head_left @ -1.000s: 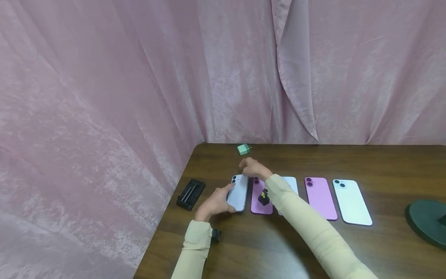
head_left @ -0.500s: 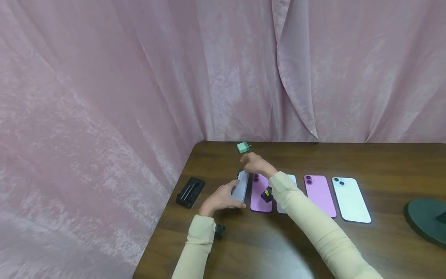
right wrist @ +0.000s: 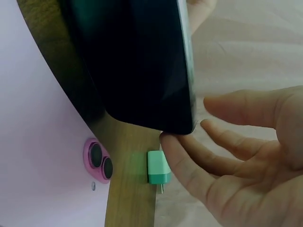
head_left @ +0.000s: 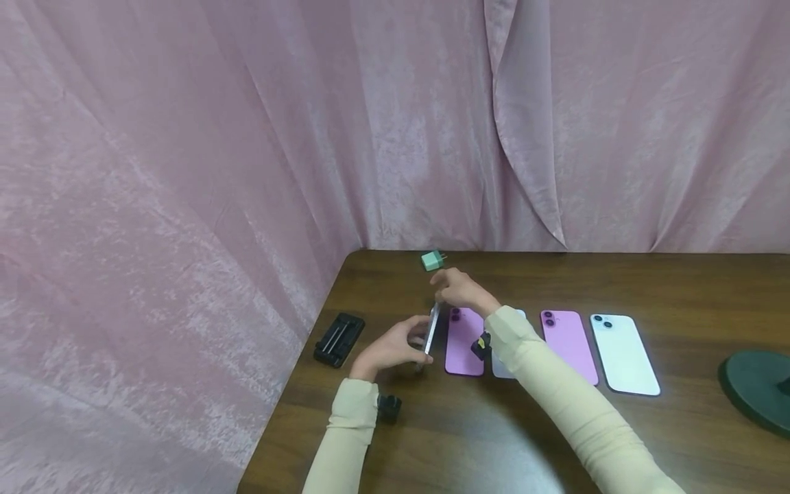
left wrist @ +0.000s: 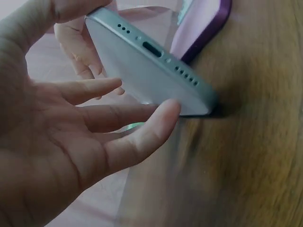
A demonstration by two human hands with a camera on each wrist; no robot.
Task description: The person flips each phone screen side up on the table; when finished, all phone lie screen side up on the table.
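A pale smartphone (head_left: 433, 328) stands tipped up on edge, its light back (left wrist: 137, 61) towards my left hand and its dark screen (right wrist: 137, 61) facing right. My left hand (head_left: 398, 345) holds it near the charging-port end, index finger over the upper edge and thumb by the lower one. At the far end is my right hand (head_left: 461, 287); in the right wrist view one fingertip touches the phone's corner and the thumb sits just off its edge. A purple phone (head_left: 464, 346) lies back up beside it.
Farther right lie a pale blue phone (head_left: 501, 367), partly under the right sleeve, a second purple phone (head_left: 569, 350) and a whitish phone (head_left: 625, 357). A black case-like item (head_left: 339, 340) lies left, a green charger plug (head_left: 433, 260) at the back, a dark green round base (head_left: 759, 391) far right.
The pale smartphone has gone from lying back up to standing on edge, tilted up by its left side. My left hand has turned with it; my right hand has shifted slightly right.
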